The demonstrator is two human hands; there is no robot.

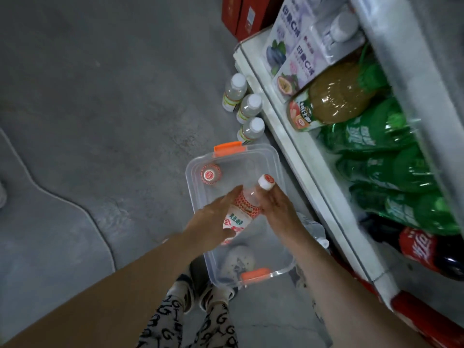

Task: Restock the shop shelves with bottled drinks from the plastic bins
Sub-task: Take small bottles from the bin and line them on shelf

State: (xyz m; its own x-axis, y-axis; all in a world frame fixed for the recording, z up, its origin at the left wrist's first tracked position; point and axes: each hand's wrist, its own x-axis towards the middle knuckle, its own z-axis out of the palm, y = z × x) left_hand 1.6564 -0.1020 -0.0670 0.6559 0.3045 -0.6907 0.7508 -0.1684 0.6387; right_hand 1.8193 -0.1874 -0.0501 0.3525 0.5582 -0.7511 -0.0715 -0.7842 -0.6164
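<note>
- Head view: your left hand (213,222) cups the labelled lower body of the red-patterned bottle (242,214). Your right hand (276,207) curls round its neck just under the white cap. Both hands hold it, tilted with the cap toward the shelf (301,159), above the clear plastic bin (193,187).
- The bin sits on the floor just beside the shelf. Only one matching bottle (211,174) stands in it, in the far corner, so it looks nearly emptied.
- The shelf already carries green bottles (376,136), a juice bottle (336,96), a cola bottle (426,249) and purple cartons (293,46), so much of the stocking seems done.
- Three clear bottles (248,109) stand on the floor beyond the bin, against the shelf's foot.
- What's probably left for you: shelve the one you hold, then the last one in the bin, and likely those three.
</note>
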